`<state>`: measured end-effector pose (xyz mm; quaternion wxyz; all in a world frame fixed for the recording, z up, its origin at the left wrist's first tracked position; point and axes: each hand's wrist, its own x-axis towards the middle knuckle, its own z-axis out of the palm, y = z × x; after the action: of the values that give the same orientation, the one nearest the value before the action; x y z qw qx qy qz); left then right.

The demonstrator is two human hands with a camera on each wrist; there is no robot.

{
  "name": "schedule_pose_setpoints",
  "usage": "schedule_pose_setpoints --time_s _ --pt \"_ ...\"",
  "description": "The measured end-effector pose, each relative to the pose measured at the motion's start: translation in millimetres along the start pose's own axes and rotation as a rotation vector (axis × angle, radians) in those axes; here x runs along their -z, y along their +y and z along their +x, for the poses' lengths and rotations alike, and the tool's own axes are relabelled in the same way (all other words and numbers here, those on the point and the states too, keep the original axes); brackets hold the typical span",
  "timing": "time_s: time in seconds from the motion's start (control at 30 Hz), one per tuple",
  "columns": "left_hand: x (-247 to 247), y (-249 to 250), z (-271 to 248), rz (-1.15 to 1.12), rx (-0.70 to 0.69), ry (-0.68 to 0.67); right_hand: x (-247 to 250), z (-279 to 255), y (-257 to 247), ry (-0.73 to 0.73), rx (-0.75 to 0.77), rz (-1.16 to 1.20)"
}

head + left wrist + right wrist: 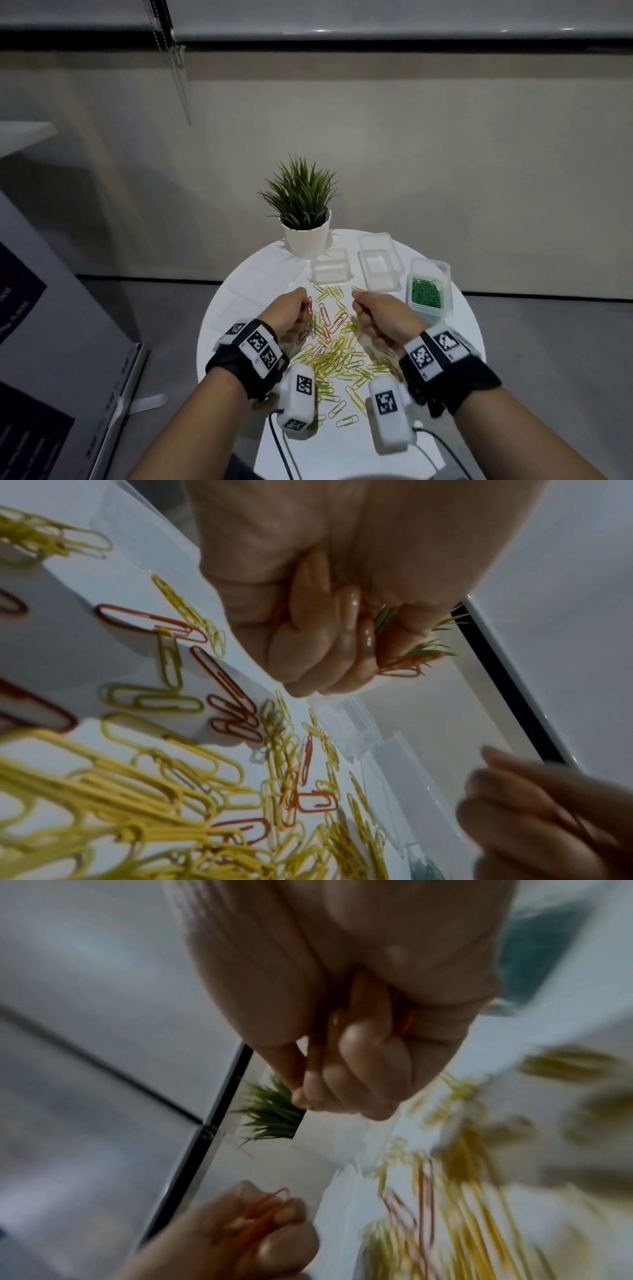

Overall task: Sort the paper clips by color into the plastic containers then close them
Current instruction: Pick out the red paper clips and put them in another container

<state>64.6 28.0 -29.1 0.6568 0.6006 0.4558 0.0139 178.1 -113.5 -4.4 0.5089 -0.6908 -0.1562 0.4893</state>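
Note:
A pile of yellow paper clips (334,363) with a few red paper clips (334,323) among them lies on the round white table (455,346). My left hand (298,305) is curled and grips a bunch of red clips (407,664) that stick out past the fingertips. My right hand (361,303) is curled into a fist just right of it, and a bit of red clip (407,1020) shows between its fingers. Two empty clear containers (330,270) (378,270) stand beyond the pile. A third container (428,291) to the right holds green clips.
A potted plant (305,212) stands at the table's far edge behind the containers. Clear lids (260,284) lie flat on the left part of the table. A wall runs behind the table, and floor shows on both sides.

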Motion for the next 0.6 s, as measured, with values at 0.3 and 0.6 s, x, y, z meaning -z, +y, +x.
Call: schedule_pose_setpoints --time_s 0.3,0.6 --pt "19 -11 -5 -0.311 0.03 -0.128 -34 90 -51 0.23 0.318 -1.458" --pt "35 -23 -4 -0.496 -0.005 -0.185 -30 107 -18 0.147 0.227 -1.575"
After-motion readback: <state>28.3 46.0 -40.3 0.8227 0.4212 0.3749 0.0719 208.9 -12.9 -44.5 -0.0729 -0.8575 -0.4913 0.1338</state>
